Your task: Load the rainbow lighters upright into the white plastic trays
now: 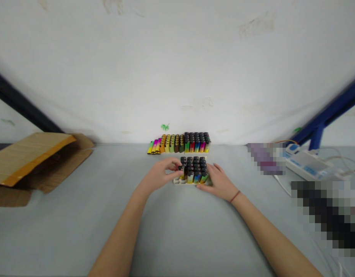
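In front of me stands a small white tray (177,181) with upright lighters (197,177) in rows, black-topped with bodies of mixed colours. My left hand (160,175) is at the tray's left side, thumb and fingers pinched on a yellowish lighter (182,174) at the front left. Next to it a few white slots show. Against the right side of the tray lies my right hand (219,181), its thumb along the front corner and its fingers round the side, holding the tray. The right fingertips are partly hidden behind the lighters.
Just behind stand more black-topped lighters (197,143), with yellow and dark ones (172,143) beside them and several lying at the left (154,146). An open cardboard box (39,161) sits at the left. A white power strip (307,163) with cables and blurred items lie at the right.
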A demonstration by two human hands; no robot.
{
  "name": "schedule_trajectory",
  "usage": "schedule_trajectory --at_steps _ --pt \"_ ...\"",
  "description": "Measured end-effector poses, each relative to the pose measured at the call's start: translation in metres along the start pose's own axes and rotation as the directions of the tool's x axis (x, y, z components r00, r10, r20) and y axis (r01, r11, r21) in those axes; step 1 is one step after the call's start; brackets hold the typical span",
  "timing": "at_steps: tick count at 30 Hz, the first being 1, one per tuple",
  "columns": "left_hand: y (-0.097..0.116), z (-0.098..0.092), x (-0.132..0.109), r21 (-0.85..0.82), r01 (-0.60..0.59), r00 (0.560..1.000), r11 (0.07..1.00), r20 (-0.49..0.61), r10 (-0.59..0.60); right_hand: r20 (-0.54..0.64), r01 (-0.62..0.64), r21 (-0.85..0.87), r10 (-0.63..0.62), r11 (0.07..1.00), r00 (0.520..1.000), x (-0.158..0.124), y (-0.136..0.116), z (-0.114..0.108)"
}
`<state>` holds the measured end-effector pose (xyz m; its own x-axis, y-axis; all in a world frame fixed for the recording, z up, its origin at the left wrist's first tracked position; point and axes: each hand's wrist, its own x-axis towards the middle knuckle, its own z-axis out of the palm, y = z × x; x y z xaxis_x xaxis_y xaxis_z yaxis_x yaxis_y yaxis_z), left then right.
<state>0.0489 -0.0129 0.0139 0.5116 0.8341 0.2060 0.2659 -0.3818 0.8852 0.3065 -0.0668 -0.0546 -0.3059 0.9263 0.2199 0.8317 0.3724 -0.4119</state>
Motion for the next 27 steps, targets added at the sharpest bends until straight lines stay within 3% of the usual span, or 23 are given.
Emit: schedule_trajectory --at_steps 5,14,21,24,26,27 --pt "0.001 0.003 -0.001 0.021 0.005 1.0 1.0 0.004 -0.005 0.001 -0.005 -0.002 0.005 1.0 1.0 0.001 -0.002 -0.001" --pt "-0.004 -0.003 -0.001 0.327 -0.137 0.99 0.935 0.005 0.144 -0.006 0.001 -0.018 -0.001 1.0 1.0 0.0 0.001 0.001" --pt "0.001 0.004 -0.002 0.337 -0.175 0.984 0.925 0.092 0.152 -0.019 0.008 -0.01 -0.008 1.0 1.0 0.0 0.0 0.001" --pt "-0.009 0.002 0.001 0.359 -0.107 0.991 0.927 -0.037 0.129 -0.017 0.009 -0.006 -0.009 1.0 1.0 -0.001 0.0 0.001" --pt "-0.024 -0.006 0.004 0.435 0.027 0.965 0.9 -0.247 0.091 -0.017 0.012 -0.005 -0.012 1.0 1.0 -0.001 0.0 0.001" --pt "-0.033 -0.011 0.005 0.486 0.122 0.93 0.866 -0.361 0.072 -0.018 0.013 -0.005 -0.013 1.0 1.0 -0.001 0.001 0.001"
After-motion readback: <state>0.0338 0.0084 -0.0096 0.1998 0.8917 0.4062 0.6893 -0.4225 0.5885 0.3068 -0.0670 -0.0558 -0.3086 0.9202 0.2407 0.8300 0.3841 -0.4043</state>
